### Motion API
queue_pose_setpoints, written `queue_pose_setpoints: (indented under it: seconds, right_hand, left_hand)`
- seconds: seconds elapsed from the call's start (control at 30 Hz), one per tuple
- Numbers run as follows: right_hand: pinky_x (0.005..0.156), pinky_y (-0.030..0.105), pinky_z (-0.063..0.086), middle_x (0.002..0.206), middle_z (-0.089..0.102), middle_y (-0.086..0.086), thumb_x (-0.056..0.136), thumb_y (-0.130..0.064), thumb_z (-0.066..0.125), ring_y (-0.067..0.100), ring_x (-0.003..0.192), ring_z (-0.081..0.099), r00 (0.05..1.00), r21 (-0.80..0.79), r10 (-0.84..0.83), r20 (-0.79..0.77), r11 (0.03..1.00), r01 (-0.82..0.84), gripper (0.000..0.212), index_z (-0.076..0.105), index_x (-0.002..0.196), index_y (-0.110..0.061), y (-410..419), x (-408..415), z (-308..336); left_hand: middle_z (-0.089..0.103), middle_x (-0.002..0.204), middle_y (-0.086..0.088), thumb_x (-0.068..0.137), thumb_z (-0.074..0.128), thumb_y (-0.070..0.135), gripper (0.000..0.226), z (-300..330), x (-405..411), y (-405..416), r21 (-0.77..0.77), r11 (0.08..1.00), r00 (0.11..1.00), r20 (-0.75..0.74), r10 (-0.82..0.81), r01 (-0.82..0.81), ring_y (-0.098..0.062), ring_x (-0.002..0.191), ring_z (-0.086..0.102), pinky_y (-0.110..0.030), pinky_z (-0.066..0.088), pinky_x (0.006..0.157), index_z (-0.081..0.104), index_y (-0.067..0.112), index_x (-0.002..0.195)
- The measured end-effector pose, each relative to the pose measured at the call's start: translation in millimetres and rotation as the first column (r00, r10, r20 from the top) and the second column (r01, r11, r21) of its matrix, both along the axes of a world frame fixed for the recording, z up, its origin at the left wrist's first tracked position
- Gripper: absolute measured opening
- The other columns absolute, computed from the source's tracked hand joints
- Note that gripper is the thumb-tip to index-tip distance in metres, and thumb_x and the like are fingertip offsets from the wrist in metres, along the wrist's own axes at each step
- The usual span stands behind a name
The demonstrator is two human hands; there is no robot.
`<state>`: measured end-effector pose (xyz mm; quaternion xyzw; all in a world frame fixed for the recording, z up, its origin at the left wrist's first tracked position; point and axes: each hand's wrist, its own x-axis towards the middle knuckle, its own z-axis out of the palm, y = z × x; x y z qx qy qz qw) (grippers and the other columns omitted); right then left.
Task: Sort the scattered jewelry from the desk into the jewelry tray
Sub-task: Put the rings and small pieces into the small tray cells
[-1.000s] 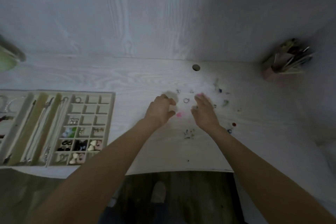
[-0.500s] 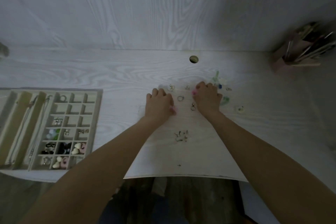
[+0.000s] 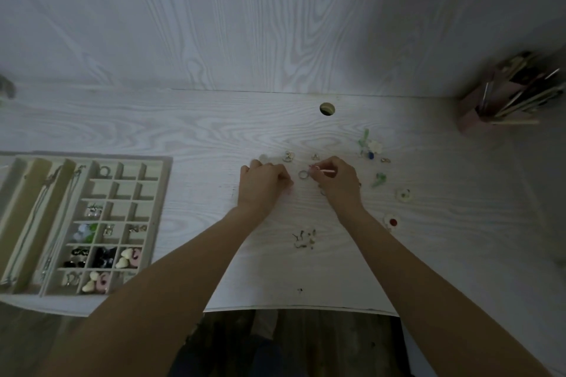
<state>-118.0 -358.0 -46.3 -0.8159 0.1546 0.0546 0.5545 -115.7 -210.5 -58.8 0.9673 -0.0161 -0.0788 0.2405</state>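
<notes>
Item: our left hand (image 3: 263, 182), fingers curled down on the counter (image 3: 190, 135), contents hidden, we cannot tell; right hand (image 3: 335, 182) pinching something small beside a ring (image 3: 303, 174), probably gathering pieces; scattered jewelry (image 3: 304, 238) lies around both; jewelry tray (image 3: 159, 193) well left, partly filled; pale woodgrain surface and wall, dim light.

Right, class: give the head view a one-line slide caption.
Both hands work among scattered jewelry on the desk; the tray waits at left.
</notes>
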Motion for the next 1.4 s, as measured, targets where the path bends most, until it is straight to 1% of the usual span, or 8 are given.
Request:
queue_pose_setpoints:
  seconds: [0.13, 0.23, 0.33, 0.5, 0.73, 0.87, 1.23, 1.4]
  right_hand:
    - [0.058, 0.017, 0.052, 0.078, 0.066, 0.011, 0.088, 0.007, 0.058, 0.009, 0.062, 0.066, 0.992, 0.395, -0.079, -0.093, 0.912, 0.110, 0.020, 0.049, 0.079, -0.009, 7.8, -4.3, 8.9]
    - [0.058, 0.018, 0.052, 0.081, 0.064, 0.012, 0.089, 0.009, 0.052, 0.013, 0.064, 0.064, 0.979, 0.401, -0.099, -0.177, 0.901, 0.163, 0.018, 0.049, 0.085, -0.009, 16.0, -5.8, 11.4]
    - [0.060, 0.022, 0.049, 0.087, 0.062, 0.009, 0.089, 0.004, 0.050, 0.015, 0.068, 0.059, 0.951, 0.378, -0.037, -0.306, 0.912, 0.157, 0.016, 0.055, 0.095, -0.011, 23.1, -8.5, 10.2]
    - [0.064, 0.022, 0.045, 0.090, 0.063, -0.002, 0.091, -0.017, 0.060, 0.010, 0.074, 0.058, 0.931, 0.365, 0.262, -0.253, 0.917, -0.158, 0.013, 0.064, 0.102, -0.017, 36.8, -17.9, 19.4]
    - [0.065, 0.018, 0.047, 0.086, 0.065, -0.003, 0.093, -0.015, 0.056, 0.006, 0.072, 0.059, 0.892, 0.556, 0.421, -0.164, 0.786, -0.269, 0.022, 0.063, 0.114, -0.009, 73.2, -16.0, 42.2]
    - [0.066, 0.018, 0.044, 0.081, 0.065, -0.004, 0.096, -0.013, 0.052, 0.006, 0.071, 0.057, 0.832, 0.622, 0.534, -0.151, 0.706, -0.340, 0.016, 0.067, 0.100, -0.012, 106.8, -15.9, 49.0]
    - [0.075, 0.018, 0.056, 0.077, 0.065, 0.011, 0.090, -0.001, 0.057, 0.016, 0.076, 0.064, 0.894, 0.706, 0.412, -0.177, 0.686, -0.176, 0.011, 0.064, 0.082, 0.003, 222.6, -23.6, 48.6]
    - [0.079, 0.026, 0.052, 0.091, 0.066, 0.013, 0.076, 0.002, 0.073, 0.020, 0.084, 0.063, 0.886, 0.407, 0.440, -0.150, 0.844, -0.350, 0.016, 0.070, 0.091, 0.001, 266.4, -18.2, 40.4]
  left_hand:
    - [0.070, 0.090, 0.003, 0.086, 0.065, 0.031, 0.015, 3.9, -0.6, 9.5, -0.173, 0.985, 1.000, 0.005, -0.003, 0.004, -0.020, 0.094, 0.053, -0.034, 0.039, 0.085, 0.070, 0.017, 0.089]
    - [0.069, 0.091, 0.002, 0.087, 0.064, 0.027, 0.014, 5.1, -5.1, 14.2, -0.152, 0.988, 0.999, -0.011, -0.035, 0.033, -0.018, 0.091, 0.053, -0.030, 0.040, 0.080, 0.069, 0.014, 0.090]
    - [0.067, 0.081, 0.003, 0.086, 0.066, 0.020, 0.009, 11.4, -9.0, 16.3, -0.338, 0.937, 0.996, -0.041, 0.077, -0.086, -0.011, 0.079, 0.058, -0.024, 0.045, 0.074, 0.068, 0.012, 0.085]
    - [0.065, 0.063, -0.004, 0.082, 0.070, 0.007, 0.014, 40.0, -16.5, 32.0, -0.750, 0.569, 0.941, -0.260, 0.216, -0.338, -0.007, 0.056, 0.063, -0.024, 0.056, 0.064, 0.060, 0.009, 0.093]
    - [0.070, 0.076, -0.004, 0.086, 0.061, -0.001, 0.011, 69.6, -37.5, 83.3, -0.862, 0.264, 0.901, -0.424, 0.092, -0.433, -0.011, 0.072, 0.069, -0.018, 0.053, 0.069, 0.064, 0.009, 0.091]
    - [0.067, 0.084, -0.006, 0.083, 0.063, -0.005, 0.017, 78.1, -46.8, 121.8, -0.861, 0.313, 0.914, -0.396, 0.084, -0.401, -0.013, 0.078, 0.066, -0.019, 0.053, 0.073, 0.064, 0.011, 0.089]
    - [0.070, 0.074, 0.001, 0.072, 0.077, 0.005, 0.012, 86.3, -58.4, 241.0, -0.606, 0.717, 0.935, -0.288, 0.205, -0.344, -0.012, 0.076, 0.065, -0.023, 0.050, 0.083, 0.072, 0.015, 0.072]
    - [0.068, 0.074, 0.002, 0.072, 0.079, 0.007, 0.009, 73.6, -56.4, 281.7, -0.452, 0.824, 0.936, -0.244, 0.255, -0.343, -0.006, 0.070, 0.060, -0.022, 0.046, 0.075, 0.073, 0.011, 0.077]
